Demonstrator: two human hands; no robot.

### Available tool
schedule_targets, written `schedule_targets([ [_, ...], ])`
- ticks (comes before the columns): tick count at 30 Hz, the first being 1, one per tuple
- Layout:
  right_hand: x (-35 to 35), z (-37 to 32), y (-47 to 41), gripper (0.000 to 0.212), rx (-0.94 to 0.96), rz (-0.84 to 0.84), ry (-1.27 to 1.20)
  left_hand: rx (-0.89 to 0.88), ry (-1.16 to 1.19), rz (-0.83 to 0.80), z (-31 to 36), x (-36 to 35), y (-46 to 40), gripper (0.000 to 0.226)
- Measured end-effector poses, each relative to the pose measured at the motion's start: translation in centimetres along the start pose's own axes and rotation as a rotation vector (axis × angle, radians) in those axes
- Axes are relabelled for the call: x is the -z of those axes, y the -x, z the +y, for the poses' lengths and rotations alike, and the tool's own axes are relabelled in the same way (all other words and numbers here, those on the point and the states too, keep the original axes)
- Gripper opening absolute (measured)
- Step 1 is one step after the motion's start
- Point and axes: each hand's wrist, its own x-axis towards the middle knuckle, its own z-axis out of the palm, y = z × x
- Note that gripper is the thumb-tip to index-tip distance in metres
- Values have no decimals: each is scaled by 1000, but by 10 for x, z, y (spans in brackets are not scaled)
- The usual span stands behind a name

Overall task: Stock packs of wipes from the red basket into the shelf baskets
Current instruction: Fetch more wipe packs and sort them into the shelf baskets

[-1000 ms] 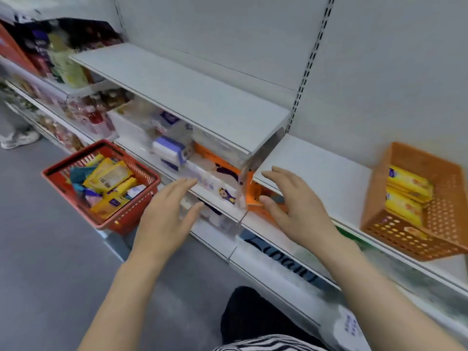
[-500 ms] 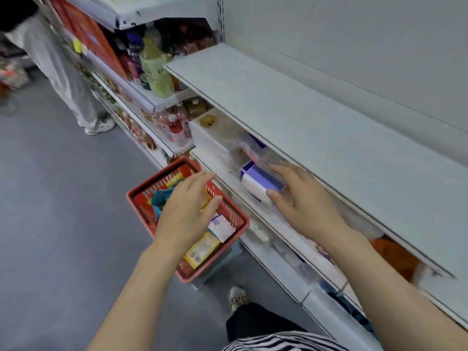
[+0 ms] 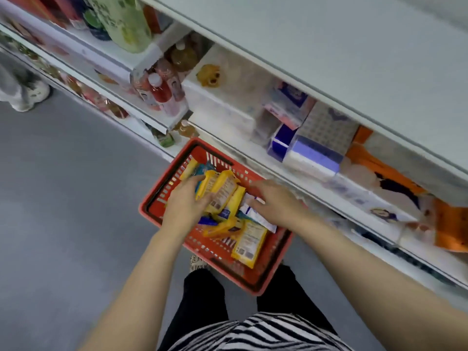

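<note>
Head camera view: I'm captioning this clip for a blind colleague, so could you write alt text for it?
Seen from above, a person's left hand grips yellow wipe packs in a red basket on the floor, while the right hand rests on a white pack beside them. White store shelves with boxed goods and bottles run along the right.

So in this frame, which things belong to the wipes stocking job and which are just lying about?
Job:
- red basket
- yellow packs in it
- left hand, gripping yellow packs
- right hand, on a white pack

Lying about:
- drink bottles
- big green bottle
- purple tissue boxes
- another person's shoe
</note>
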Motion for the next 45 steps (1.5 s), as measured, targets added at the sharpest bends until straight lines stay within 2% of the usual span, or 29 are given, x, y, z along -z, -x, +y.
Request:
schedule_targets([
  [3, -46, -16, -40, 45, -136, -111, -152, 8, -34, -160, -39, -6, -32, 57],
  [5, -71, -30, -67, 61, -267, -143, -302, 2, -35, -235, -57, -12, -48, 57],
  [10, -117, -43, -153, 81, -646, -40, -630, 41, 41, -328, -90, -33, -81, 63],
  [13, -133, -35, -175, 85, -735, 59, -689, 60, 68, -338, -101, -46, -94, 64],
  [15, -137, -24, -173, 70, -734, 105, -638, 47, 69, -335, -101, -53, -100, 59],
  [18, -146, -8, -160, 34, -702, 121, -610, 49, 102, -348, -100, -60, -108, 53],
  [20, -152, -1, -148, 27, -709, 118, -698, 57, 117, -354, -96, -63, -114, 51],
  [22, -156, -3, -134, 39, -718, 104, -907, 29, 116, -350, -94, -67, -118, 43],
  [23, -158, -7, -129, 56, -713, 85, -1046, 25, 130, -370, -92, -70, -119, 42],
  [25, -168, -14, -125, 109, -732, 54, -1214, 98, 230, -491, -82, -72, -118, 51],
  [26, -171, -18, -125, 127, -753, 55, -1234, 159, 289, -555, -79, -74, -117, 56],
  [27, -175, -21, -127, 134, -769, 69, -1246, 228, 350, -609, -77, -76, -116, 59],
  [29, -178, -24, -130, 125, -818, 111, -1256, 335, 440, -665, -78, -78, -116, 64],
  [31, -181, -19, -131, 105, -832, 146, -1206, 384, 486, -681, -86, -79, -118, 65],
  [33, -177, -15, -129, 81, -836, 188, -1178, 393, 511, -649, -94, -78, -118, 58],
  [36, -164, -14, -118, 62, -828, 193, -1305, 329, 533, -572, -98, -72, -111, 57],
  [38, -153, -15, -106, 59, -728, 140, -1400, 245, 528, -531, -95, -66, -105, 63],
  [40, -141, -17, -90, 67, -608, 50, -1429, 196, 538, -521, -88, -60, -100, 65],
  [42, -128, -20, -73, 72, -564, 10, -1401, 179, 565, -539, -76, -52, -95, 62],
  [45, -115, -28, -49, 60, -596, 142, -1314, 145, 583, -524, -63, -42, -87, 65],
])
